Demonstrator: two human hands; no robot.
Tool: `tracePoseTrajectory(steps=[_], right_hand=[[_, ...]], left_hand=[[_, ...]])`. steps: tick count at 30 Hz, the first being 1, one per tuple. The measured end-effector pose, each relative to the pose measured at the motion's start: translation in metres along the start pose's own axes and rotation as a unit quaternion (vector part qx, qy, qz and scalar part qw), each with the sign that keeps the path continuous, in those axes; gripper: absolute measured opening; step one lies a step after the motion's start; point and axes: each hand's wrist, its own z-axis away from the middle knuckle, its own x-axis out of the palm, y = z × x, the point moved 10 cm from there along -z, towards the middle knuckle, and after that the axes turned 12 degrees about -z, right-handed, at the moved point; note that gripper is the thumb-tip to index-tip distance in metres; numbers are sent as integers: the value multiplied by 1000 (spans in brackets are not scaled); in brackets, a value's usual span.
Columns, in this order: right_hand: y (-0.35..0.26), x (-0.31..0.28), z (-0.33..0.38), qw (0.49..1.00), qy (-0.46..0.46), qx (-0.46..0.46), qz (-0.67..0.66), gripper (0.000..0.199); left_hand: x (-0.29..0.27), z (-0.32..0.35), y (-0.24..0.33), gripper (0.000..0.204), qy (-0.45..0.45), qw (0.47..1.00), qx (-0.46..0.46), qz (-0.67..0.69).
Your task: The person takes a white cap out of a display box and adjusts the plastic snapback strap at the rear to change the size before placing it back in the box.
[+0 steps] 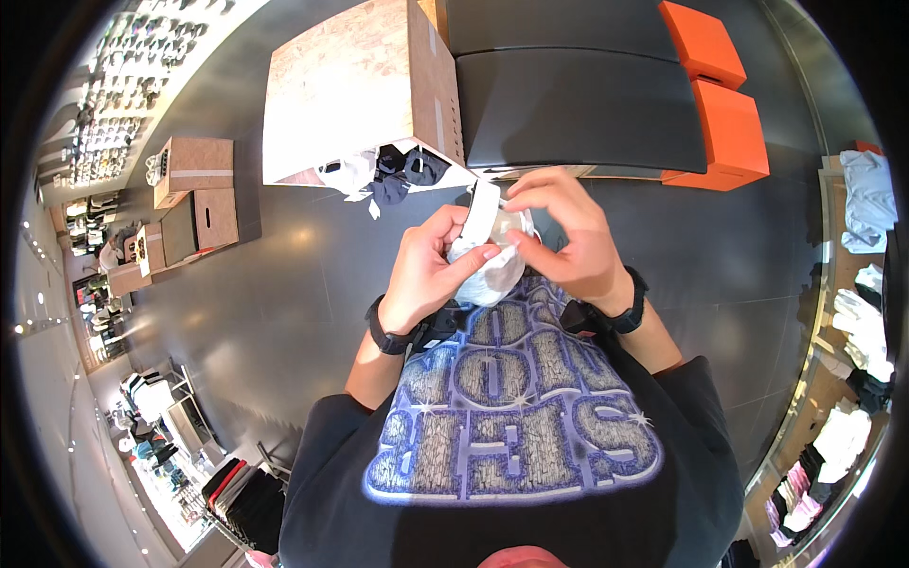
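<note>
In front of my chest I hold a rounded, pale white fabric item [492,279]; its exact kind does not show clearly. My left hand [426,270] is closed round its left side, thumb lying across the front. A white tag [482,213] sticks up from it beside the left fingertips. On the other side, my right hand [568,232] curves over the item's upper edge, with thumb and bent fingers closed toward each other at the rim. The hands partly cover the item.
Ahead stands a wood-board display box [341,85] with dark and white items [388,175] at its near opening. Beside it are a black padded bench [578,109] and orange boxes [729,133]. Shelves with folded clothes [857,331] line the right; a clothes rack [244,497] stands lower left.
</note>
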Motion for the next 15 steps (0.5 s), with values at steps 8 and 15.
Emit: tracePoseTrajectory(steps=[8, 15], right_hand=[[-2, -2, 6, 1000, -8, 7, 6, 37], [-14, -2, 13, 993, -34, -57, 102, 36]], left_hand=[[14, -4, 26, 22, -4, 996, 84, 26], [19, -11, 35, 15, -60, 984, 95, -135]])
